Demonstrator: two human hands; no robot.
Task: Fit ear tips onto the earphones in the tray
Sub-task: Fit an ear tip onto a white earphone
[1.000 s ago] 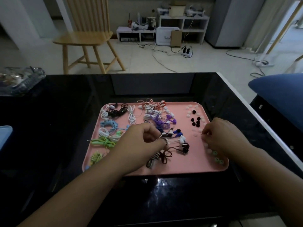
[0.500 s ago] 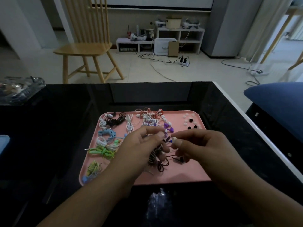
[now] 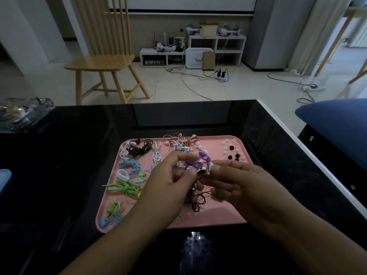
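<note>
- The step in hand looks like seating a tip: the left hand (image 3: 168,181) pinches a small black-and-white earbud (image 3: 202,171) between thumb and fingers, held just above the middle of the pink tray (image 3: 224,219).
- The right hand (image 3: 240,181) meets it, fingertips pinched at the bud's end (the ear tip itself is too small to make out).
- Next move probably calls for a straight, steady push with a slight twist.
- The earbud is tiny and glossy, with its dark cord (image 3: 196,203) trailing onto the tray.
- Spare ear tips (image 3: 232,151), white and black, lie loose in the tray's far right corner.
</note>
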